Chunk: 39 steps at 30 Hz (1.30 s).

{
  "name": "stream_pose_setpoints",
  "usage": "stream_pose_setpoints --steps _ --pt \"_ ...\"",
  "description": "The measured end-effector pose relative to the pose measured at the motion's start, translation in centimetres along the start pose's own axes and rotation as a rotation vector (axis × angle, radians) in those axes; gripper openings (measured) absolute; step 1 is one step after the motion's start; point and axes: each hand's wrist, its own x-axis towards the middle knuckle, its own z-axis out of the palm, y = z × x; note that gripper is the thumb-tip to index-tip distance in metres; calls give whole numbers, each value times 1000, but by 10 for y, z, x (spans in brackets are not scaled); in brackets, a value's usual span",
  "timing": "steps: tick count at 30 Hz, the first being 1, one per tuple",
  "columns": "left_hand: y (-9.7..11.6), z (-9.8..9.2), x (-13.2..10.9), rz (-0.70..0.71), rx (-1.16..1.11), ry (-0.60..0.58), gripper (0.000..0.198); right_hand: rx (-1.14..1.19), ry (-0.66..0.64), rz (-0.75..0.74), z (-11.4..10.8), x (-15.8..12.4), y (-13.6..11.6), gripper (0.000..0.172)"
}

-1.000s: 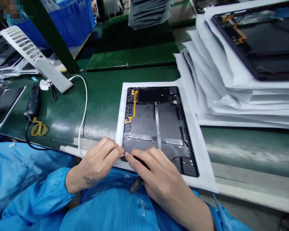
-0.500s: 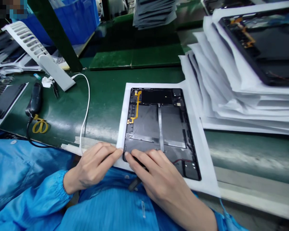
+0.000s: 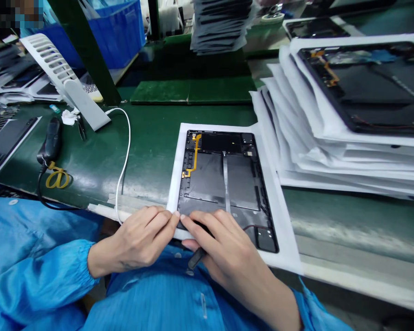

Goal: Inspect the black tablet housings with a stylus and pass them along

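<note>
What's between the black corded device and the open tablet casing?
In the head view: a white cable crossing the green bench, then the white sheet under the casing.

Tablet back housing (image 3: 207,177): open, inner face up, seen flat on a white foam sheet (image 3: 287,246), long sides running roughly twelve to six. Interior dark grey. Orange flex cable (image 3: 196,156) steps from eleven o'clock down toward nine. Silver ribbon strip (image 3: 226,184) descends from twelve past centre. Thin red wire (image 3: 258,225) at five. Dark-handled tool (image 3: 196,259): gripped, mostly hidden, slanted, visible end beyond the housing's edge at seven.
</note>
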Motion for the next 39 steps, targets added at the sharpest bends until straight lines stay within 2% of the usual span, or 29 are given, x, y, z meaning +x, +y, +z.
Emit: stream_pose_setpoints --steps 3,6,9,13,17,20,22,25,28,32,36,39 --pt "-2 -3 0 -73 -62 -39 33 64 89 13 -6 -5 1 27" --pt "-11 -7 1 -243 -332 -44 26 113 237 130 -20 -13 2 40" --pt "-22 -9 5 -381 -520 -33 17 108 260 202 -37 -18 3 49" --pt "-28 -2 7 -287 -457 -71 17 79 189 143 -49 -12 7 26" --pt "-25 5 7 -205 -415 -58 25 23 8 136 -53 -2 19 41" --pt "-19 9 3 -219 -406 -67 32 27 -231 106 -54 7 24 61" --pt "-16 11 1 -241 -407 -90 35 -16 -315 44 -53 11 23 57" --pt "-13 13 -1 -270 -417 -91 40 -117 -271 -39 -46 12 17 39" --pt "-14 14 1 -285 -431 -86 46 -145 -252 -66 -38 8 12 42" --pt "-18 17 3 -249 -416 -84 48 -88 -317 -13 -32 5 8 52" --pt "-18 20 3 -239 -403 -78 44 -10 -211 17 -27 7 4 45" --pt "-18 20 2 -237 -401 -90 43 -74 -169 8 -23 9 2 39"
